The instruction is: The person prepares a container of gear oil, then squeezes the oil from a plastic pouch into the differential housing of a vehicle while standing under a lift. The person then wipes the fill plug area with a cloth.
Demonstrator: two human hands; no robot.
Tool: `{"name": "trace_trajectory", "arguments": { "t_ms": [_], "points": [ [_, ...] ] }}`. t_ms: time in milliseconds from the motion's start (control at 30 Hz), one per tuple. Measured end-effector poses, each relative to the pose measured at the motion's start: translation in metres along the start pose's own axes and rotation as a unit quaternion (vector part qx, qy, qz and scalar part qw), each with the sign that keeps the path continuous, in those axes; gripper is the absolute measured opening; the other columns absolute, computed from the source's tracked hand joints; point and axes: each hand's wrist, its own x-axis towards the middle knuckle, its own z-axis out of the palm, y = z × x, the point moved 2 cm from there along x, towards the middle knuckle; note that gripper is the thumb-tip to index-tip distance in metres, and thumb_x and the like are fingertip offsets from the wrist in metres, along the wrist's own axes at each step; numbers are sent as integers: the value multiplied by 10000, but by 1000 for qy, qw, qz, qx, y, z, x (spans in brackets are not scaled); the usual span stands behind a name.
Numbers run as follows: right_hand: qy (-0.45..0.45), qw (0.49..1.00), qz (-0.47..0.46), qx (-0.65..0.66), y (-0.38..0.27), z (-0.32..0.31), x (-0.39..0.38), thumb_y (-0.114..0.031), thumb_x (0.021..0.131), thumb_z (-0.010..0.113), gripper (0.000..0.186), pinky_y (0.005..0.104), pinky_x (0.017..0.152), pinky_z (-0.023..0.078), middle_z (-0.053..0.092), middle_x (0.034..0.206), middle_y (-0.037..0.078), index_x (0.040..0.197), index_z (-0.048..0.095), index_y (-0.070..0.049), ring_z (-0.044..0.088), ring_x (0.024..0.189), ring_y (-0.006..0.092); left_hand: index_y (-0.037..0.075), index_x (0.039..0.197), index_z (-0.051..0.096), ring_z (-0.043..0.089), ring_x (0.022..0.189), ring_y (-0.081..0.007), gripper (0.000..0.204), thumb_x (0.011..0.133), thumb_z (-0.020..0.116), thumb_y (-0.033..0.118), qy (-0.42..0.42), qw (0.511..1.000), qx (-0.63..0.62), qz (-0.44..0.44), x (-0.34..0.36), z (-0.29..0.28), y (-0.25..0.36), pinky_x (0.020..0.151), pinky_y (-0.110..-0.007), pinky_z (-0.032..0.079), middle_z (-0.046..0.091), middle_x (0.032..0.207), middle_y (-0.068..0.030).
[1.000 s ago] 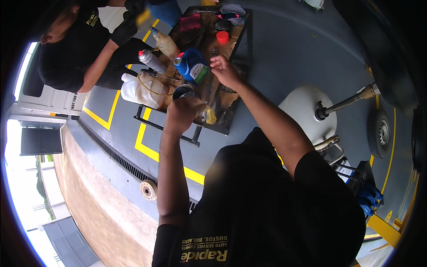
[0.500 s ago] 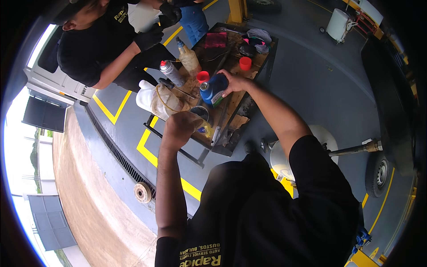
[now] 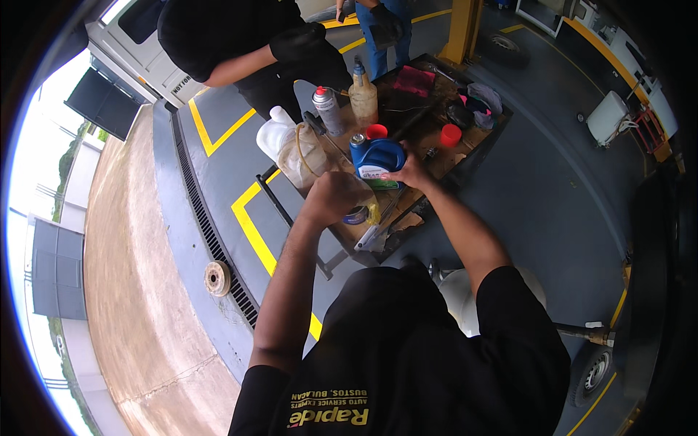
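Note:
On the work table stands a blue oil jug (image 3: pixel 379 158) with a handle and a white and green label. My right hand (image 3: pixel 412 171) is closed on its handle side. My left hand (image 3: pixel 334 196) is closed just left of the jug, above the table's near edge. Something clear and yellowish shows beside its fingers; what they hold is not plain. Below that lies a round blue-rimmed container (image 3: pixel 355 216), partly hidden by the hand. A red cup (image 3: pixel 376 131) sits behind the jug, and another red cup (image 3: pixel 451 135) is to the right.
Left on the table (image 3: pixel 407 221) are a milky jug with a hose (image 3: pixel 302 156), a white jug (image 3: pixel 273 134), a spray can (image 3: pixel 329 110) and a spray bottle (image 3: pixel 363 98). Rags (image 3: pixel 414 81) lie at the back. A gloved co-worker (image 3: pixel 254 51) stands across; another person is behind.
The view has shifted, so the table appears farther right. The blue jug's label now shows more fully, with my right hand still on it. My left hand stays closed beside it.

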Motion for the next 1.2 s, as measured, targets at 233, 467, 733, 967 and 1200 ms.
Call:
{"name": "trace_trajectory", "arguments": {
  "t_ms": [233, 467, 733, 967, 1200],
  "points": [
    [129, 983, 16, 133, 20, 47, -2, -146, 684, 937, 881, 437, 1045, 470, 556, 1279, 142, 1352, 372, -40, 565, 1222, 250, -60, 883, 709, 665, 634, -190, 395, 842, 828, 315, 5, 988, -15, -151, -6, 6, -18, 601, -390, 514, 695, 723, -136],
    [124, 972, -20, 200, 11, 55, 4, -43, 717, 908, 842, 400, 997, 561, 583, 1292, 154, 1398, 414, 0, 635, 1177, 242, 29, 970, 739, 718, 799, -323, 304, 844, 802, 299, -19, 992, 76, -99, 15, 22, -16, 750, -420, 552, 727, 857, -159],
    [157, 980, 7, 122, -46, -2, 7, -192, 646, 991, 941, 424, 1022, 515, 598, 1306, 154, 1374, 425, -4, 619, 1191, 259, 30, 956, 760, 743, 839, -335, 335, 786, 838, 308, -22, 994, 103, -30, 25, 24, -59, 772, -416, 582, 744, 875, -183],
    [46, 943, -87, -318, -200, -77, -26, -286, 611, 994, 858, 422, 913, 555, 673, 1180, 151, 1295, 523, -68, 685, 1081, 318, 104, 986, 772, 748, 903, -305, 340, 769, 869, 347, -22, 986, 146, -76, 40, -14, 5, 827, -413, 587, 767, 943, -127],
    [16, 898, -102, -429, -251, -87, -59, -293, 616, 968, 777, 424, 801, 591, 709, 1095, 92, 1251, 557, -113, 725, 925, 319, 79, 992, 769, 743, 925, -315, 399, 724, 887, 349, -81, 969, 229, -36, 68, -21, 39, 851, -425, 577, 760, 962, -149]
  ]
}}
